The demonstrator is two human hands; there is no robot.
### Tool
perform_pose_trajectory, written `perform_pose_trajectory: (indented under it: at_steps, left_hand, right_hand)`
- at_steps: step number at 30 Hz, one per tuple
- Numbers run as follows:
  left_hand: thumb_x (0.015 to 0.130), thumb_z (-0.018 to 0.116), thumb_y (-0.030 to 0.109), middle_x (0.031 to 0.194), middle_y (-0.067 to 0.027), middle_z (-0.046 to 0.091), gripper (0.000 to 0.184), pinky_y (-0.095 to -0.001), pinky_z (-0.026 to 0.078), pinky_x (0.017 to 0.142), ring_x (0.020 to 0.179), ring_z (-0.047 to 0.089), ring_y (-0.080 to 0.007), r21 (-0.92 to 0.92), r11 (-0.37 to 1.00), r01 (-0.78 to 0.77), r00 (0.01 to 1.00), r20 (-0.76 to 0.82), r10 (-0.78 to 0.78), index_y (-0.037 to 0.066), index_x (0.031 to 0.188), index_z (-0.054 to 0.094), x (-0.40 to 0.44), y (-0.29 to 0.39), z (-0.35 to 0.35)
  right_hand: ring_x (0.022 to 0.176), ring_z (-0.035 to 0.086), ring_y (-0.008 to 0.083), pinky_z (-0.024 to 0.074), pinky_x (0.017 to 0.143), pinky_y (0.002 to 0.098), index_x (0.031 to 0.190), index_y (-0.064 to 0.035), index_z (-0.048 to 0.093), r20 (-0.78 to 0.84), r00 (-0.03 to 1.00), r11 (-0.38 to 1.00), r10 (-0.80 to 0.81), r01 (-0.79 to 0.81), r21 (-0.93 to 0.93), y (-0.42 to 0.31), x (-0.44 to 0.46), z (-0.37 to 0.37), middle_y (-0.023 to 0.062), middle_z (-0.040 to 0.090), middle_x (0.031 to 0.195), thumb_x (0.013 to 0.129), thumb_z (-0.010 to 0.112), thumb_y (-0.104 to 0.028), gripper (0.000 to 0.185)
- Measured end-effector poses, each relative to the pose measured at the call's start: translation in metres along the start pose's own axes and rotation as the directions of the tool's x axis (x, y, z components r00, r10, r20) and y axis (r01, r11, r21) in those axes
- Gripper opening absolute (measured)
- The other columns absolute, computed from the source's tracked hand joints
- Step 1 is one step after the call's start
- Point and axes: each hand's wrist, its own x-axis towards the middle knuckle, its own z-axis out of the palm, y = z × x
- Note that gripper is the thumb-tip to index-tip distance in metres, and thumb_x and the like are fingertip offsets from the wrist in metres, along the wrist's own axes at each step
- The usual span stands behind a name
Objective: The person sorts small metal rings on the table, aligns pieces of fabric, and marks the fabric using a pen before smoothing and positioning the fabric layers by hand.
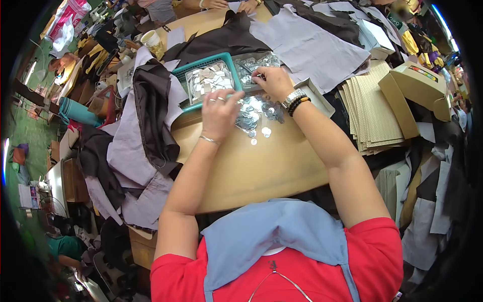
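A loose pile of shiny round metal discs [249,120], some with a hole in the middle, lies on the wooden table between my hands. My left hand [219,116], with rings on it, is at the pile's left edge beside the basket; its fingers are slightly blurred and loosely apart. Above the pile, my right hand [275,83] has thumb and fingertips pinched together; anything between them is too small to make out. Just under those fingertips lies a clear plastic bag [270,59] with more discs. A teal basket [229,61] holds a clear bag of small white and beige pieces [210,79].
Dark and grey cloth [151,116] hangs over the table's left side; more grey cloth [307,40] covers the far side. Stacked patterned sheets [370,108] and an open cardboard box [402,95] stand at right. Another person's hands [216,4] are at the far edge.
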Motion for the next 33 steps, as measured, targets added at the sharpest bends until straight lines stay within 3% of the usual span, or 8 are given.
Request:
perform_pose_trajectory:
  at_steps: [3, 7, 14, 18, 23, 28, 31, 33]
  left_hand:
    - [0.080, 0.068, 0.011, 0.098, -0.0017, 0.065, 0.023, -0.0390, 0.047, 0.085, 0.093, 0.062, -0.0227, 0.041, 0.993, 0.112, 0.993, 0.036, -0.114, 0.016, 0.103, 0.068, -0.011, -0.029, 0.007]
    - [0.081, 0.066, 0.008, 0.093, -0.0023, 0.064, 0.022, -0.0379, 0.049, 0.077, 0.087, 0.063, -0.0232, 0.017, 0.996, 0.084, 0.996, 0.041, -0.084, 0.014, 0.102, 0.068, -0.019, -0.053, 0.015]
    - [0.082, 0.063, 0.007, 0.088, -0.0033, 0.062, 0.019, -0.0392, 0.049, 0.074, 0.084, 0.061, -0.0244, 0.054, 0.995, 0.081, 0.997, -0.007, -0.081, 0.014, 0.099, 0.069, -0.015, -0.079, 0.023]
    - [0.081, 0.064, 0.005, 0.090, -0.0043, 0.062, 0.020, -0.0400, 0.048, 0.077, 0.087, 0.060, -0.0255, 0.042, 0.995, 0.093, 0.996, 0.014, -0.094, 0.013, 0.099, 0.068, -0.014, -0.078, 0.022]
    - [0.081, 0.065, 0.005, 0.092, -0.0049, 0.062, 0.021, -0.0412, 0.046, 0.081, 0.090, 0.059, -0.0267, -0.004, 0.994, 0.112, 0.993, 0.042, -0.112, 0.013, 0.100, 0.067, -0.016, -0.071, 0.018]
    - [0.083, 0.066, 0.011, 0.102, -0.0077, 0.061, 0.021, -0.0428, 0.043, 0.091, 0.101, 0.057, -0.0290, -0.042, 0.988, 0.150, 0.987, 0.057, -0.147, 0.013, 0.104, 0.065, -0.013, -0.052, 0.026]
    - [0.083, 0.068, 0.020, 0.108, -0.0109, 0.059, 0.029, -0.0443, 0.038, 0.099, 0.109, 0.053, -0.0321, 0.023, 0.989, 0.146, 0.988, -0.050, -0.145, 0.011, 0.110, 0.063, -0.019, -0.017, 0.008]
    - [0.086, 0.067, 0.028, 0.118, -0.0166, 0.054, 0.043, -0.0473, 0.033, 0.105, 0.117, 0.048, -0.0347, -0.073, 0.972, 0.223, 0.967, 0.140, -0.211, 0.008, 0.122, 0.057, -0.056, -0.017, 0.009]
  right_hand:
    - [0.081, 0.065, 0.0298, 0.0494, 0.070, 0.0409, 0.094, -0.0100, 0.071, -0.122, 0.970, 0.977, -0.209, 0.212, 0.013, -0.009, -0.010, -0.013, 0.0115, 0.070, 0.084, 0.085, 0.068, -0.024, 0.017]
    - [0.092, 0.064, 0.0289, 0.0482, 0.084, 0.0412, 0.096, -0.0075, 0.070, 0.052, 0.997, 0.937, -0.049, 0.028, 0.349, -0.034, -0.045, -0.008, 0.0126, 0.069, 0.098, 0.088, 0.067, -0.028, 0.022]
    - [0.119, 0.051, 0.0331, 0.0414, 0.097, 0.0457, 0.122, -0.0035, 0.058, 0.203, 0.904, 0.918, -0.377, 0.394, -0.052, -0.041, -0.066, 0.029, 0.0159, 0.055, 0.131, 0.091, 0.055, -0.052, 0.058]
    - [0.122, 0.049, 0.0329, 0.0402, 0.097, 0.0468, 0.127, 0.0027, 0.052, 0.256, 0.907, 0.903, -0.334, 0.386, -0.190, -0.044, -0.059, 0.041, 0.0192, 0.052, 0.133, 0.089, 0.051, -0.062, 0.075]
    - [0.130, 0.042, 0.0406, 0.0314, 0.111, 0.0453, 0.131, 0.0116, 0.045, 0.269, 0.912, 0.940, -0.309, 0.336, -0.058, -0.039, -0.075, 0.037, 0.0270, 0.048, 0.136, 0.087, 0.052, -0.065, 0.089]
    - [0.128, 0.045, 0.0379, 0.0326, 0.110, 0.0472, 0.130, 0.0069, 0.050, 0.278, 0.920, 0.960, -0.275, 0.276, 0.037, -0.046, -0.100, 0.015, 0.0231, 0.049, 0.135, 0.086, 0.058, -0.060, 0.081]
    - [0.132, 0.040, 0.0396, 0.0281, 0.111, 0.0522, 0.132, 0.0003, 0.051, 0.106, 0.979, 0.970, -0.173, 0.188, -0.157, -0.042, -0.103, 0.015, 0.0216, 0.048, 0.137, 0.087, 0.055, -0.062, 0.077]
    - [0.137, 0.033, 0.0420, 0.0233, 0.114, 0.0523, 0.136, 0.0021, 0.047, 0.053, 0.997, 0.977, -0.050, 0.060, -0.206, -0.033, -0.102, 0.023, 0.0240, 0.045, 0.141, 0.088, 0.050, -0.066, 0.083]
